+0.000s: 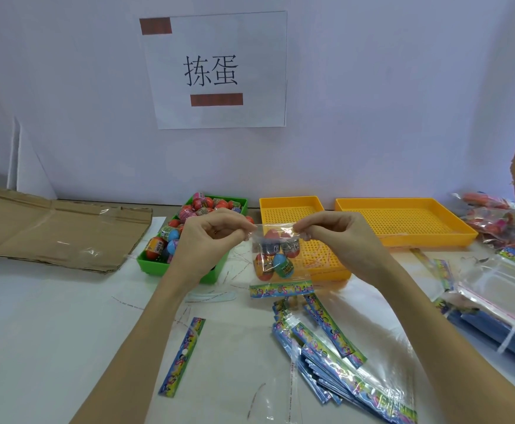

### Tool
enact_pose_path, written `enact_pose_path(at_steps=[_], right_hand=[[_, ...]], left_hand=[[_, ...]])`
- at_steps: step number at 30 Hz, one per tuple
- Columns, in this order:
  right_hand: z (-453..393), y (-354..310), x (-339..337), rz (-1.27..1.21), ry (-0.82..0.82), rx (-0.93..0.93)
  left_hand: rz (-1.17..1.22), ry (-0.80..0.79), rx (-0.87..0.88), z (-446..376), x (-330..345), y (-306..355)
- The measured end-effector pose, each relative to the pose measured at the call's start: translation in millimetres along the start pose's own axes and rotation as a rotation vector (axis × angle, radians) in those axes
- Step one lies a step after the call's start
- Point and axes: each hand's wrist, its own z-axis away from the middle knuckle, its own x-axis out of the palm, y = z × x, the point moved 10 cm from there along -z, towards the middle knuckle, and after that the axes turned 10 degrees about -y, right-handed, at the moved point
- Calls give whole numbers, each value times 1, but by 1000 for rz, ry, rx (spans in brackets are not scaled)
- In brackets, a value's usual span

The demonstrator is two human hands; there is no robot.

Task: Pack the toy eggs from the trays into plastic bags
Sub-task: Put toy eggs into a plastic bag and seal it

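Note:
A clear plastic bag [276, 258] with several toy eggs inside hangs above the table, its colourful header strip at the bottom. My left hand [210, 237] pinches the bag's top left corner and my right hand [335, 234] pinches its top right corner. Behind my left hand stands a green tray [237, 203] holding several red, blue and pink toy eggs [202, 206]. A loose pile of unfilled bags [335, 350] with colourful headers lies on the table below my right forearm.
Two yellow perforated trays [289, 206] [403, 221] stand at the back. Filled bags [501, 221] lie at the far right, with a stack of clear bags [501, 295] in front. Flattened cardboard [51, 228] lies at left. One bag [182, 356] lies alone near the centre.

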Motion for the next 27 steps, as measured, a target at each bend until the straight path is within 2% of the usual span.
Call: enact_pose_path(at_steps=[2, 6, 11, 13, 18, 20, 23, 25, 27], right_hand=[[0, 1, 1, -8, -4, 9], [-2, 2, 3, -198, -7, -5], [-1, -2, 5, -11, 14, -2], [-1, -2, 6, -45, 10, -5], [-3, -9, 10, -122, 13, -47], [-4, -15, 17, -155, -42, -72], [-5, -19, 37, -145, -134, -92], [-6, -19, 39, -116, -80, -93], [-6, -18, 26, -100, 34, -64]], left_hand=[[-6, -6, -9, 0, 0, -1], [12, -29, -28, 1, 0, -2], [28, 23, -48, 1, -1, -2], [39, 17, -49, 0, -1, -3], [115, -45, -95, 0, 6, -8], [164, -103, -124, 0, 14, -9], [76, -229, -186, 0, 38, -10], [68, -236, -228, 0, 48, -15], [106, -142, -247, -1, 43, -20]])
